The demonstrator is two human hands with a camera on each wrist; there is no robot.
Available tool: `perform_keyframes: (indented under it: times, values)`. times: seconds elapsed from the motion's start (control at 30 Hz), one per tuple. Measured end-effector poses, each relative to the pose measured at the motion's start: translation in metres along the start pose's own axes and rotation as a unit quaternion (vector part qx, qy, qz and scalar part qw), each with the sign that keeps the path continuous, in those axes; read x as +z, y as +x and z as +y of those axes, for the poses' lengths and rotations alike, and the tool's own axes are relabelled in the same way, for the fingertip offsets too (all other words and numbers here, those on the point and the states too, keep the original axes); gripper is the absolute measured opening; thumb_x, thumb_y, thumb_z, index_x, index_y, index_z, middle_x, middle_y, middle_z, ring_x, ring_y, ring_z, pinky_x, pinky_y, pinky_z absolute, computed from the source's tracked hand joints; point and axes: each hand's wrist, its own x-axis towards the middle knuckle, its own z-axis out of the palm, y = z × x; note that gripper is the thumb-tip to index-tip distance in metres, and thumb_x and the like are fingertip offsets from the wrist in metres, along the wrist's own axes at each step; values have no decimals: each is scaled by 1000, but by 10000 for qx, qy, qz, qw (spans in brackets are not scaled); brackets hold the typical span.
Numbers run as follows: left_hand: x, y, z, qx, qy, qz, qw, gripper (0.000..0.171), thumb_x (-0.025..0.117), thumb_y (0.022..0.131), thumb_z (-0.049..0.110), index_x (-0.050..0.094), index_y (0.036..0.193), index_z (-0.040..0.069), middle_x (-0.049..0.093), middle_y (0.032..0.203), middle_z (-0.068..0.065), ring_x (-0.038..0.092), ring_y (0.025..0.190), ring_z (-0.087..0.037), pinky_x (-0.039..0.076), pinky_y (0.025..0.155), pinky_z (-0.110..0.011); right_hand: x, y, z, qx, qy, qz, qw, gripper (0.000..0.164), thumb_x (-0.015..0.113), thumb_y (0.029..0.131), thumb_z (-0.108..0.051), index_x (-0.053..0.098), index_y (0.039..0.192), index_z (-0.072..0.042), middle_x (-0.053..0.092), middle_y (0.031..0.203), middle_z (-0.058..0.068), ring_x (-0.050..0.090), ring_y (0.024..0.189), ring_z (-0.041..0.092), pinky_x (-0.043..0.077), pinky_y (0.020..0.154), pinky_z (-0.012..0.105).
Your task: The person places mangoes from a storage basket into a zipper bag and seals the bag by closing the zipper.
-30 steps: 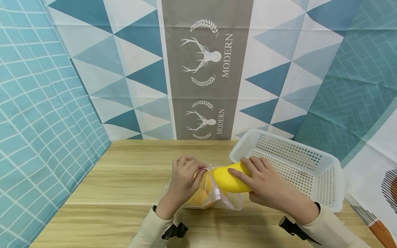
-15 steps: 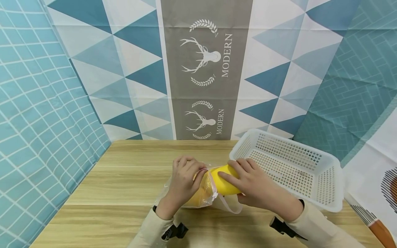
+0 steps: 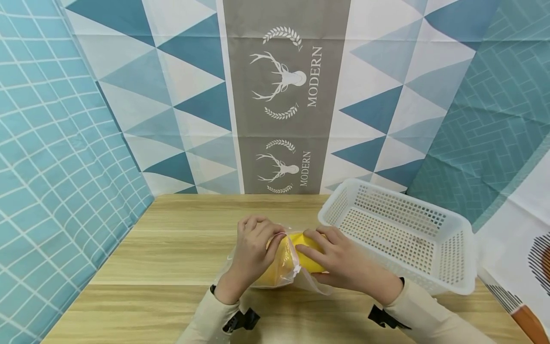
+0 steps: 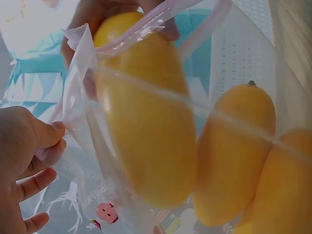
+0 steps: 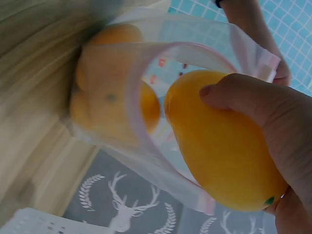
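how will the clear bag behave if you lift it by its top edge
The clear bag will likely flop, since its thin film creases beside the pinching left hand. Its bottom would probably sag, as several yellow fruits lie inside. The pink rim may keep some curve, since it bows open.

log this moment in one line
left hand: pinches clear bag | right hand: holds yellow fruit, partly in bag | basket: on table
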Motion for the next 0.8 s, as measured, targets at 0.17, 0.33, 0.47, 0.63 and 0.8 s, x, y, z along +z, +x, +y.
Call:
perform_keyframes:
  times: [0.17, 0.33, 0.47, 0.63, 0.8]
  values:
    - [0, 0, -1, 126, 95, 116, 9998, 8, 76, 83, 6, 69, 87, 8, 68, 81, 0, 57, 88, -25, 37, 84, -52, 13, 0, -2, -39, -16, 242, 9997, 73, 91, 61, -40, 61, 122, -13, 57, 118, 13, 54, 98, 30, 47, 82, 44]
    - [-1, 0, -1, 8, 38, 51, 10000, 8, 76, 84, 6, 69, 87, 8, 68, 81, 0, 56, 89, -25, 37, 85, -53, 18, -4, -2, -65, -66, 68, 9999, 69, 86, 67, -33, 59, 126, -12, 55, 122, 16, 52, 100, 31, 45, 84, 44]
    - [-1, 0, -2, 44, 38, 96, 9999, 7, 75, 85, 8, 68, 86, 8, 68, 81, 0, 56, 89, -25, 37, 85, -53, 18, -8, -1, -83, 91, -140, 9998, 74, 89, 67, -30, 56, 131, -10, 53, 127, 17, 50, 104, 31, 44, 88, 45]
    - [-2, 1, -3, 16, 29, 149, 9999, 9, 77, 82, 5, 69, 86, 8, 68, 80, 0, 56, 89, -26, 36, 83, -52, 13, -13, 2, -70, 528, -386, 9978, 84, 92, 67, -25, 51, 139, -10, 50, 134, 17, 48, 112, 31, 43, 93, 46]
    - [-4, 0, -3, -71, 53, 106, 9999, 6, 75, 86, 8, 69, 86, 8, 67, 80, -1, 57, 91, -27, 36, 83, -53, 4, -18, 7, 17, 1133, -570, 9919, 84, 88, 64, -13, 51, 139, -13, 49, 136, 15, 47, 119, 31, 41, 96, 48]
